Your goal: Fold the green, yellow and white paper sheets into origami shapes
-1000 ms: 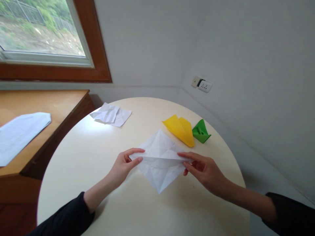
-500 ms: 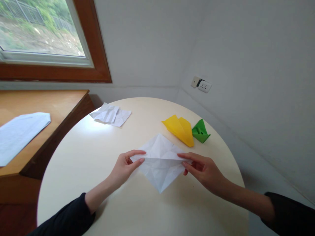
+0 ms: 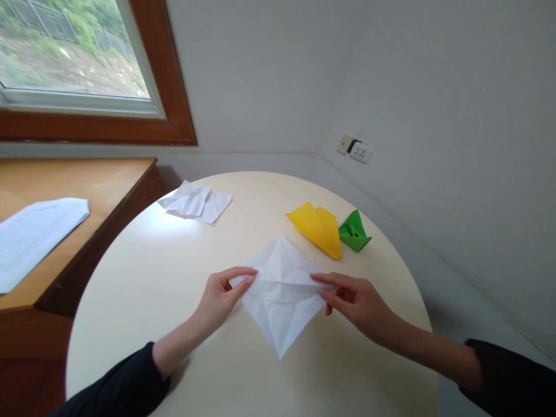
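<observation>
While fingers [image 3: 238, 271] pinch white paper [image 3: 280, 304], yellow paper [image 3: 319, 230] sits beside green paper [image 3: 357, 238].

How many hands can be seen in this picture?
2: the left hand pinches the left corner of the held paper, and the right hand pinches its right corner. Some fingers are partly hidden.
</observation>
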`<state>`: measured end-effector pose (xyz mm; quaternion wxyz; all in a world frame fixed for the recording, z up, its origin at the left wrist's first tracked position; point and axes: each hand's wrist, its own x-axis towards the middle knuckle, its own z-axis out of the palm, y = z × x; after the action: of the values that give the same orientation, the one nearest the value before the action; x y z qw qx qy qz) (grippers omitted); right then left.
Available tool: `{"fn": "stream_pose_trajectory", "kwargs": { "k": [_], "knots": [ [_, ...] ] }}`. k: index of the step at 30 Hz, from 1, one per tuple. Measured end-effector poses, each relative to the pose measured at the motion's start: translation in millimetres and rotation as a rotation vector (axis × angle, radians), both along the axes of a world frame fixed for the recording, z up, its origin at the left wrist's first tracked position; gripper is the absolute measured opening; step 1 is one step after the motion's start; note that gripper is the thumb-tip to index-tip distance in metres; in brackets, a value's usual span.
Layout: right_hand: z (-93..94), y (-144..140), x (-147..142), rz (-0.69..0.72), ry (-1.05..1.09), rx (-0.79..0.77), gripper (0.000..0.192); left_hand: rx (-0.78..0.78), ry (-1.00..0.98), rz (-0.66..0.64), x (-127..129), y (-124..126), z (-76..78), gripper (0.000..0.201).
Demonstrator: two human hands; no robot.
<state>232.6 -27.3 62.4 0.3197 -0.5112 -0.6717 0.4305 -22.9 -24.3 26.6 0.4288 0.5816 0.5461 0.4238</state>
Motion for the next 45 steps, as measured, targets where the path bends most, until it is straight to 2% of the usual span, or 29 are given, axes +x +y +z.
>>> {"fn": "stream_pose_trajectory", "kwargs": {
  "k": [12,19,25,30,39,45],
  "knots": [
    [-1.7,-1,0,-0.004,-0.012,-0.014,0.035,-0.014,0.052,-0.004,2,-2,2.6,0.033],
    [-2.0,-1,2,-0.012,-0.046,0.048,0.032,-0.022,0.052,0.007,3,-3,1.5,0.034],
    [-1.4,-2,3,-0.009,-0.084,0.099,0.03,0.065,0.09,0.038,6,-6,-1.6,0.025],
    [-3.2,-2,3,-0.004,-0.079,0.103,0.03,0.179,0.176,0.006,6,-9,-5.2,0.021],
    [-10.2,0,6,0.017,-0.122,0.112,0.034,0.216,0.284,-0.071,6,-11,-10.7,0.03],
    [-11.7,2,10,0.035,-0.169,0.097,0.034,0.272,0.352,-0.071,5,-10,-15.6,0.035]
  ]
}}
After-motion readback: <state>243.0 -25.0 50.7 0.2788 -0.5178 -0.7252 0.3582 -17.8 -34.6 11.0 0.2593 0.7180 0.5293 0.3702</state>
